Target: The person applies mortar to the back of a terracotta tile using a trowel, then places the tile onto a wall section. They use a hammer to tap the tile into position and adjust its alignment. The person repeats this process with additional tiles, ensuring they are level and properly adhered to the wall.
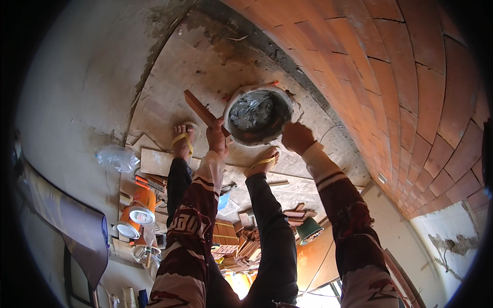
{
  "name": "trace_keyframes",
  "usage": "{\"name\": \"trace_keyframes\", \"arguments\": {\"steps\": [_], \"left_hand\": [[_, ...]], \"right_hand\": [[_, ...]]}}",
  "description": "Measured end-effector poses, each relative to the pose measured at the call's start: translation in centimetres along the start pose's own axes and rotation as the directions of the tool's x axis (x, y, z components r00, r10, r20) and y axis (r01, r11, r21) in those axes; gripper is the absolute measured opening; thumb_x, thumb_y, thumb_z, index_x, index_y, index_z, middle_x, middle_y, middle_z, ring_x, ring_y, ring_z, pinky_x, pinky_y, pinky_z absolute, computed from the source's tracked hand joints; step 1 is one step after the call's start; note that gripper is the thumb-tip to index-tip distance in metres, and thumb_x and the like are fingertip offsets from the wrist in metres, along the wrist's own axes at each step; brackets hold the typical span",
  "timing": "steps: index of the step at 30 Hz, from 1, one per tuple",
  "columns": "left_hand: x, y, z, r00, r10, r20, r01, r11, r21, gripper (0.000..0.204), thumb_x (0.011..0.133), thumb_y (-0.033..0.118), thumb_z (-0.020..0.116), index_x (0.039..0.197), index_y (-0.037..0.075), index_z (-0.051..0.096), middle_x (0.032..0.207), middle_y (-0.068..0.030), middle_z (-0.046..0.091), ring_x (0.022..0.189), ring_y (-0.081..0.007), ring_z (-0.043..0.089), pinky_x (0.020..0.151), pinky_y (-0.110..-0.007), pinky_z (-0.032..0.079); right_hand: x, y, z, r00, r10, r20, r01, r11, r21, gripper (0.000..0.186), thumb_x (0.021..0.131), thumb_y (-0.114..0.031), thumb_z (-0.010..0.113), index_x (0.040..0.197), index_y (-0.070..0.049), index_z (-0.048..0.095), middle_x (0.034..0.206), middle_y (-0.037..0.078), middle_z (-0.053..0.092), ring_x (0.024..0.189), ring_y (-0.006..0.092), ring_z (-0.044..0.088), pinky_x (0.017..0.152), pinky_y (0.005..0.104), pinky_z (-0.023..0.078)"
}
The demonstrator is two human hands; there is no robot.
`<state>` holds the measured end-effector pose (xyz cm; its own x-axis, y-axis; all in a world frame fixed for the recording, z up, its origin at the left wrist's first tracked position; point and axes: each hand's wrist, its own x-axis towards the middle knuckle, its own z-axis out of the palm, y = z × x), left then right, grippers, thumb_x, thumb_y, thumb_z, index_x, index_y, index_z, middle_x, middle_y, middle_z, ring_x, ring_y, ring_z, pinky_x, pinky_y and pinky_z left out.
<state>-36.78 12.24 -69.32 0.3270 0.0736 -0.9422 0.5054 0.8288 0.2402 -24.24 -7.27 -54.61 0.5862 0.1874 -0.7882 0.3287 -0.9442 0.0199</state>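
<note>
A round basin [232,129] with grey wet mortar [250,112] in it sits on the floor in front of my feet. My left hand [217,137] is closed round the near end of a narrow reddish-brown tile [201,109], which slants up and left beside the basin. At the basin's right rim, my right hand [298,137] is closed in a fist. What it grips, if anything, is hidden by the fingers.
A wall of orange-brown tiles [411,113] rises on the right. Orange-and-white buckets [143,205], a clear plastic bag [118,157] and loose boards [155,162] lie at left. Behind my legs are stacked tiles [249,249] and a dark green bucket [309,230].
</note>
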Motion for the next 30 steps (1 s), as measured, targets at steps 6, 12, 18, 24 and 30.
{"name": "trace_keyframes", "arguments": {"steps": [6, 12, 18, 24, 30], "left_hand": [[1.1, -1.9, -0.1, 0.992, 0.120, -0.034, -0.120, 0.993, -0.006, 0.035, 0.083, 0.037, 0.061, 0.100, 0.006, 0.059, 0.086, -0.0033, 0.066, 0.077, -0.0174, 0.066, 0.066, -0.037, 0.055], [0.3, 0.2, -0.5, 1.000, -0.020, 0.000, 0.020, 0.997, 0.072, 0.032, 0.082, 0.039, 0.061, 0.098, 0.012, 0.060, 0.087, 0.0002, 0.065, 0.077, -0.0156, 0.065, 0.064, -0.034, 0.053], [1.4, -0.3, -2.1, 0.996, -0.004, 0.090, 0.002, 1.000, 0.019, 0.030, 0.083, 0.041, 0.061, 0.098, 0.015, 0.058, 0.081, 0.0031, 0.061, 0.072, -0.0118, 0.061, 0.061, -0.033, 0.051], [-7.1, 4.6, -1.5, 0.996, -0.025, -0.082, 0.046, 0.965, 0.257, 0.027, 0.081, 0.029, 0.067, 0.098, 0.014, 0.052, 0.069, 0.0033, 0.050, 0.055, -0.0084, 0.051, 0.046, -0.025, 0.041], [-14.2, 7.6, -6.0, 0.999, -0.014, -0.029, 0.026, 0.869, 0.494, 0.030, 0.078, 0.029, 0.072, 0.088, 0.008, 0.053, 0.064, 0.0013, 0.050, 0.040, -0.0081, 0.044, 0.033, -0.023, 0.033]], "right_hand": [[-0.5, -4.2, 8.1, 0.965, -0.264, -0.007, 0.262, 0.954, 0.147, 0.019, 0.080, -0.016, 0.054, 0.079, -0.003, 0.067, 0.085, 0.017, 0.065, 0.080, 0.0351, 0.065, 0.069, 0.0475, 0.053], [-4.7, -3.2, 1.1, 0.969, -0.227, -0.101, 0.226, 0.974, -0.015, 0.027, 0.079, -0.023, 0.057, 0.097, -0.004, 0.061, 0.070, 0.013, 0.062, 0.062, 0.0281, 0.066, 0.052, 0.0412, 0.052], [-3.3, 0.6, -0.9, 0.995, 0.006, -0.102, -0.001, 0.999, 0.044, 0.039, 0.084, -0.031, 0.057, 0.115, -0.007, 0.052, 0.078, 0.019, 0.064, 0.067, 0.0335, 0.066, 0.056, 0.0456, 0.052], [-3.9, -1.1, 0.8, 0.975, 0.214, -0.063, -0.198, 0.961, 0.194, 0.035, 0.087, -0.030, 0.053, 0.112, -0.006, 0.050, 0.083, 0.019, 0.066, 0.077, 0.0374, 0.067, 0.068, 0.0463, 0.053], [0.0, -2.4, 5.4, 0.975, 0.122, -0.186, -0.079, 0.971, 0.226, 0.025, 0.088, -0.022, 0.052, 0.097, 0.001, 0.049, 0.083, 0.020, 0.065, 0.070, 0.0350, 0.067, 0.060, 0.0432, 0.055]]}}
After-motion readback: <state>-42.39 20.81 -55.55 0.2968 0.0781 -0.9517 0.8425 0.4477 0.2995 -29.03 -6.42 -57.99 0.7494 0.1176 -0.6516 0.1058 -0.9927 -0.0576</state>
